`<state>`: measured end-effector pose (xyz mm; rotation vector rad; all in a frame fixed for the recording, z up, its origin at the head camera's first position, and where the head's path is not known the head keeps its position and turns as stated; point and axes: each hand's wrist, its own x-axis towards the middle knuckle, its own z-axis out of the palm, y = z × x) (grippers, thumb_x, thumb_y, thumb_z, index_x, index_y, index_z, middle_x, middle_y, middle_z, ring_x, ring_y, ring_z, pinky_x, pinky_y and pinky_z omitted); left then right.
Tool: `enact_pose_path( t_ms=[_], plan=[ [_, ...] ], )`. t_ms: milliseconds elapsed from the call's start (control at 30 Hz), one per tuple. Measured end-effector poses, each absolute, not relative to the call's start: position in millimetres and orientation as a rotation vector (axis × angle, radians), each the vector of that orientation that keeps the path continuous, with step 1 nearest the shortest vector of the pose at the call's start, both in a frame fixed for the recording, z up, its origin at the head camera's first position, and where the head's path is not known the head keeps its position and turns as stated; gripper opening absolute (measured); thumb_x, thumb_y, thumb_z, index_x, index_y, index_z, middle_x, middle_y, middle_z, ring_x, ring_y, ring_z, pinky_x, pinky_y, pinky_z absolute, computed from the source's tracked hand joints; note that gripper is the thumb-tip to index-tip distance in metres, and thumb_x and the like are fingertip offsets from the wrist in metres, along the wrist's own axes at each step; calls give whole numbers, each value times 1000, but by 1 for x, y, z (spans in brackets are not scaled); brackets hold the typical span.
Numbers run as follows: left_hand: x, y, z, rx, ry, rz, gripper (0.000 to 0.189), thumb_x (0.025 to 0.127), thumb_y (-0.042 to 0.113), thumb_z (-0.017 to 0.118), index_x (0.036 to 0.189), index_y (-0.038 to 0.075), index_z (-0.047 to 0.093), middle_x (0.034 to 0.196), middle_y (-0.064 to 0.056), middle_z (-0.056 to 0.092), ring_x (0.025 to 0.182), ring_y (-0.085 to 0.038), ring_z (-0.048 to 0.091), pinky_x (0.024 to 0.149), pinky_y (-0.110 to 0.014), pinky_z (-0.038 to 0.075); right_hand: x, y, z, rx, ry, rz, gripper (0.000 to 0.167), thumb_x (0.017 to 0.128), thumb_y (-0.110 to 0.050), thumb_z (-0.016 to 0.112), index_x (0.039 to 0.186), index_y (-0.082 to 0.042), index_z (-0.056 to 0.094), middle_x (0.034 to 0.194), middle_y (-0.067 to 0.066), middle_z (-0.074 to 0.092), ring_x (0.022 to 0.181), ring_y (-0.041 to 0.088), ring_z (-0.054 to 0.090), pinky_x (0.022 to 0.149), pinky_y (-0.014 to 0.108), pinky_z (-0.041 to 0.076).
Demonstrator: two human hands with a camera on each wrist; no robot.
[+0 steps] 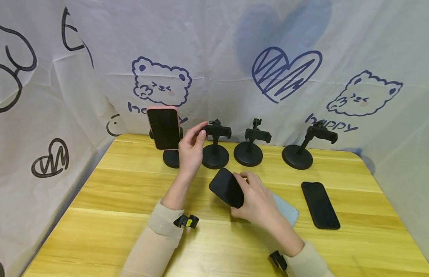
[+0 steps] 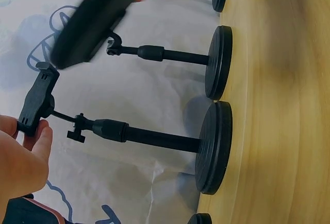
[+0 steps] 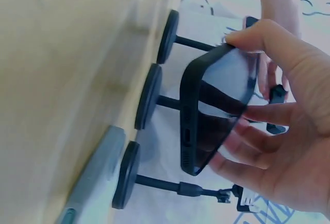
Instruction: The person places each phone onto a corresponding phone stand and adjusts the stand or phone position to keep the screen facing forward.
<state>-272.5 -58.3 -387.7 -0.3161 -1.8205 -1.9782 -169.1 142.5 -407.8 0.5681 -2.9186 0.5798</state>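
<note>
My left hand (image 1: 191, 154) pinches the end of the clamp (image 2: 38, 98) on the second black phone stand (image 1: 216, 156) from the left. In my right hand (image 1: 258, 198) is a black smartphone (image 1: 225, 187), gripped by its edges between thumb and fingers. It is tilted and held in front of that stand; the right wrist view shows its port end and glossy screen. Left of my left hand, a smartphone in a pink case (image 1: 164, 129) sits upright on the first stand. Behind my right hand, a light blue phone (image 1: 287, 209) lies partly hidden on the table.
Two more phone stands (image 1: 249, 154) with bare clamps stand to the right along the table's back edge. Another black phone (image 1: 319, 206) lies flat on the right of the wooden table (image 1: 96, 231). A white cloth with drawings (image 1: 217, 57) hangs close behind the stands.
</note>
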Motion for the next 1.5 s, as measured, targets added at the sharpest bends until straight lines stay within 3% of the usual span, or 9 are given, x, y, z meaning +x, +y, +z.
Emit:
enact_pose_path(
  t_ms=[300,733,1167,1300,1500],
  plan=[
    [-274,-59,-387,-319,-1826,-1990,31,107,8,57,136,2,67,134,-14,64,115,-26,66,103,-28,54,-182,143,-393,549,-2584,703,100,66,-27,98,152,-5,52,139,17,51,119,35,55,75,51,62],
    [-275,-60,-390,-348,-1829,-1959,31,107,7,58,135,1,67,131,-17,64,110,-36,64,95,-21,54,-204,130,-378,500,-2296,711,98,67,-22,98,151,-1,52,138,23,53,119,39,55,87,52,60],
    [-266,-57,-375,-493,-1770,-1768,34,108,7,56,139,-2,62,144,-16,56,135,-25,54,118,-39,42,-213,123,-366,477,-2165,747,94,67,-21,96,149,-1,54,132,24,54,117,40,55,86,51,60],
    [-254,-54,-362,-578,-1749,-1703,35,108,9,54,141,-2,60,142,-17,56,132,-26,56,115,-39,45,-211,124,-364,465,-2155,761,96,66,-20,96,150,-1,53,132,24,54,119,40,55,88,51,60],
    [-242,-49,-356,-674,-1749,-1674,31,104,4,55,133,-7,58,126,-22,58,110,-32,62,99,-30,54,-211,125,-361,470,-2142,780,96,67,-21,96,151,-2,52,133,24,54,120,40,54,91,52,58]
  ],
)
